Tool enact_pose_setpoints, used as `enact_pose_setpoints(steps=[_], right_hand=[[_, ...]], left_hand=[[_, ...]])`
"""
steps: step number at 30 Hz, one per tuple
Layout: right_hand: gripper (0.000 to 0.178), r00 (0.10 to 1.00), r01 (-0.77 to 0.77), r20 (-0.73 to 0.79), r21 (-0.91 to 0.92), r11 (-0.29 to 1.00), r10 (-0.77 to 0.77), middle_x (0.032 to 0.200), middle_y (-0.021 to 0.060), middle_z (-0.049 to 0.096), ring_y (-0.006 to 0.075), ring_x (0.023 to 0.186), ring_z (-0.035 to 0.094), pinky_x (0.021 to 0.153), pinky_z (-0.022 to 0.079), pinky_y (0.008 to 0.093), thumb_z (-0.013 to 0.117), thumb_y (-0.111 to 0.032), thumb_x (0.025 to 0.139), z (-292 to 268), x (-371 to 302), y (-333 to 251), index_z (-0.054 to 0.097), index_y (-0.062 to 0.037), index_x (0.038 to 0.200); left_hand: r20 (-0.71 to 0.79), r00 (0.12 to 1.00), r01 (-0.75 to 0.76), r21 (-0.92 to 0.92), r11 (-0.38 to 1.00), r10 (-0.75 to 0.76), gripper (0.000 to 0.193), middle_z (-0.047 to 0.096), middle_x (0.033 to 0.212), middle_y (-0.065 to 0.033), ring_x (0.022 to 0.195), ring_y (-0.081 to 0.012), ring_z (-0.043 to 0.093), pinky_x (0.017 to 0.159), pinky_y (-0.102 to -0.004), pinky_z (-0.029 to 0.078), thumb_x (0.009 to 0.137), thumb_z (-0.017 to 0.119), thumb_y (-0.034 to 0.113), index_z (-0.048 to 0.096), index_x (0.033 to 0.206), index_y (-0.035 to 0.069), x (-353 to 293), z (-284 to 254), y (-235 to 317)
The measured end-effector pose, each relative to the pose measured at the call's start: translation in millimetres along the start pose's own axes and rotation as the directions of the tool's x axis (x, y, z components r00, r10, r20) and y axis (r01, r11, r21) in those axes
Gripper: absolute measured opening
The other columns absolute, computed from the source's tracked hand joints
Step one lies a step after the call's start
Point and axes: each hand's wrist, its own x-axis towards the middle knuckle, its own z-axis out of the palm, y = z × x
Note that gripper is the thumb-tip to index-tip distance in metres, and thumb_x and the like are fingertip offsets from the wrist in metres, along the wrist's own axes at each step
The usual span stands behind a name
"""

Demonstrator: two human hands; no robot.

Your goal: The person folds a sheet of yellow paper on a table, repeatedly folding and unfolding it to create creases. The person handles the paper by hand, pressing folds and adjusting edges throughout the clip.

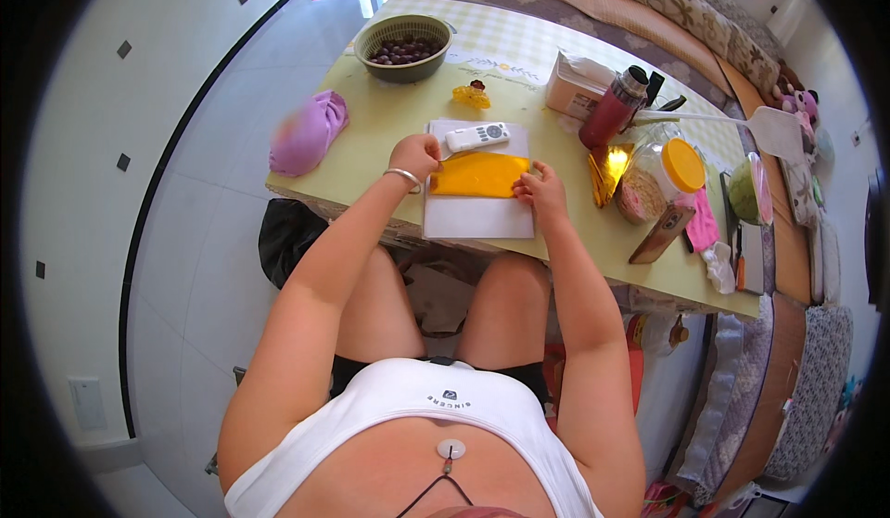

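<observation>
A shiny gold foil sheet [477,176] is stretched flat between my two hands, over a white paper sheet [477,218] on the table. My left hand [415,156], with a silver bangle at the wrist, is closed in a pinch at the sheet's upper left corner. At the right edge, the fingers of my right hand [543,190] are bent and pinch the foil. Just beyond the foil lies a white remote control [477,137], also on the white paper. Farther back sits a small yellow ornament [472,96] with a dark top.
A colander of dark round fruit [406,63] and a purple cloth item [315,133] are on the left. Toward the right stand a tissue box [575,87], red thermos [616,108], gold foil piece [609,171], yellow-lidded jar [644,193], phone [662,235] and cut melon [744,191].
</observation>
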Motion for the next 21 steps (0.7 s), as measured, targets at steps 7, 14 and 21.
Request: enact_pose_setpoints(steps=[7,14,21], right_hand=[[0.015,0.998,-0.035,0.059,0.202,0.979,0.023,0.084,0.0102,0.07,0.0159,0.065,0.068,0.056,0.056,0.0252,0.067,-0.011,0.094,-7,-9,-10,0.06,-0.0015,0.104],[0.015,0.997,-0.054,0.068,0.124,0.991,0.046,0.085,0.0104,0.072,0.0174,0.068,0.07,0.058,0.058,0.0274,0.07,-0.017,0.094,-8,-12,-13,0.063,-0.0043,0.095],[0.016,0.994,-0.09,0.058,-0.083,0.993,0.095,0.079,0.0099,0.07,0.0168,0.061,0.069,0.051,0.054,0.0267,0.07,-0.018,0.093,-10,-25,-20,0.063,-0.0038,0.091]], left_hand=[[0.064,0.946,0.27,-0.697,0.664,-0.317,0.008,0.067,0.077,-0.0066,0.072,-0.0192,0.072,0.057,-0.0285,0.059,0.086,0.068,-0.004,0.063,0.087,0.002,-39,3,19],[0.117,0.92,0.325,-0.762,0.56,-0.374,0.009,0.069,0.083,-0.0091,0.076,-0.0206,0.073,0.068,-0.0298,0.062,0.091,0.07,0.006,0.066,0.094,0.0,-44,7,11],[0.079,0.96,0.254,-0.645,0.721,-0.268,0.012,0.069,0.074,-0.0079,0.063,-0.0153,0.068,0.058,-0.0264,0.055,0.089,0.071,0.007,0.067,0.082,-0.001,-45,16,-11]])
